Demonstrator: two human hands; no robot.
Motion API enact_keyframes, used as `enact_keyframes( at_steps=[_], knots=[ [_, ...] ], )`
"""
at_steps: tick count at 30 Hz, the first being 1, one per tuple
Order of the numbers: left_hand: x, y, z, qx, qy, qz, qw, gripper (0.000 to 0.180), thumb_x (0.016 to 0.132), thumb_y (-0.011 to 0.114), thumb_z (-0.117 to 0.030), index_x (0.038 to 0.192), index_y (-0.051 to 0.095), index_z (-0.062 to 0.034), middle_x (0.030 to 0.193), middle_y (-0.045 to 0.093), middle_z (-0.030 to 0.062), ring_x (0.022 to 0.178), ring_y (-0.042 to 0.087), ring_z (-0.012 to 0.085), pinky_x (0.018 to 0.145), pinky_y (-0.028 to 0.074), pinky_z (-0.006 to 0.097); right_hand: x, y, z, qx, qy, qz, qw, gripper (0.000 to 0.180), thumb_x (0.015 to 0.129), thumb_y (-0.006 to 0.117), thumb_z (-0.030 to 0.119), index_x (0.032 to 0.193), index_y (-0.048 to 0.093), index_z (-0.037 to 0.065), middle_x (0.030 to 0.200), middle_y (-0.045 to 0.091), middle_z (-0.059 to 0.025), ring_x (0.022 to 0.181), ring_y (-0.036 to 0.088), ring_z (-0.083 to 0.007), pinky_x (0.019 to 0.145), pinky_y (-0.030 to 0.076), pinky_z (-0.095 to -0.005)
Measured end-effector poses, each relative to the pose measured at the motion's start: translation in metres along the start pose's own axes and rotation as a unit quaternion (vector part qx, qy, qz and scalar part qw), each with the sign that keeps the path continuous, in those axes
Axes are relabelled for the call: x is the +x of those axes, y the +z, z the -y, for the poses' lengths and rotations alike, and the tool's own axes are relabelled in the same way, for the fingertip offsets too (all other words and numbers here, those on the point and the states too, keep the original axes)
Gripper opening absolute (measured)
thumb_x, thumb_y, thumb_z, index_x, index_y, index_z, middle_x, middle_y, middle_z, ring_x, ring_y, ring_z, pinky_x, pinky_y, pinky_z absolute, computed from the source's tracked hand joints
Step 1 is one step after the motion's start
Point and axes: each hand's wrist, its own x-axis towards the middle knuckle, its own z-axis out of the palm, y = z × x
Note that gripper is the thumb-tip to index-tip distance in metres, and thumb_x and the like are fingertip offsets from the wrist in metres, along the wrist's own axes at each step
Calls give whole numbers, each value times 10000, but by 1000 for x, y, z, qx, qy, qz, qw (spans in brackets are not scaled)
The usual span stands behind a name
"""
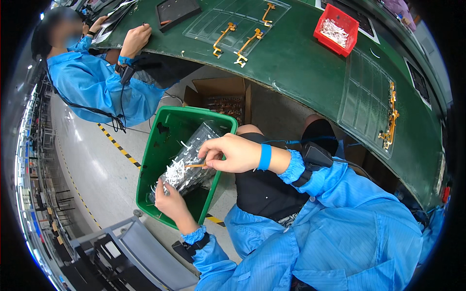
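Over the green bin (pixel 160 127), my left hand (pixel 171 202) grips the near end of a clear plastic tray (pixel 194 140) that tilts down into the bin. Many small white strips (pixel 175 172) are heaped on the tray's near part, and a few lie scattered farther along it. My right hand (pixel 232 153) is above the tray's right side, its thumb and fingers pinched on a thin orange strip (pixel 195 166). The strip's far end reaches the white heap. Its exact kind is too small to tell.
On the green table (pixel 291 72), a red box (pixel 340 30) holds white strips. Clear trays (pixel 361 104) carry orange flex cables (pixel 392 114). A cardboard box (pixel 223 87) stands under the table. At left sits a co-worker (pixel 102 80) in blue; a grey cart (pixel 150 247) stands near the bin.
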Motion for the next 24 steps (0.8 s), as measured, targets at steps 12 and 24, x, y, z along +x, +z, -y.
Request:
enact_keyframes(
  at_steps=[12, 24],
  knots=[
    [-25, 1, -62, -608, -272, 283, 690, 512, 1019, 446, -327, 1374, 388, 38, 1284, 547, 215, 1130, 587, 281, 966, 472, 399, -2, -1, -13, 145, 67, 65, 985, 212, 883, 607, 98, 1043, 641, -37, 912, 727, -121, 859, 684, -150, 810, 533, -293],
    [-24, -10, -82, -671, -212, 271, 657, 166, 962, 545, -101, 1005, 608, 46, 865, 637, 96, 750, 621, 160, 705, 526, 272, -25, -13, -4, 133, 100, 98, 981, 233, 914, 620, 149, 1046, 622, -43, 893, 702, -92, 821, 654, -127, 790, 521, -279]
  ],
)
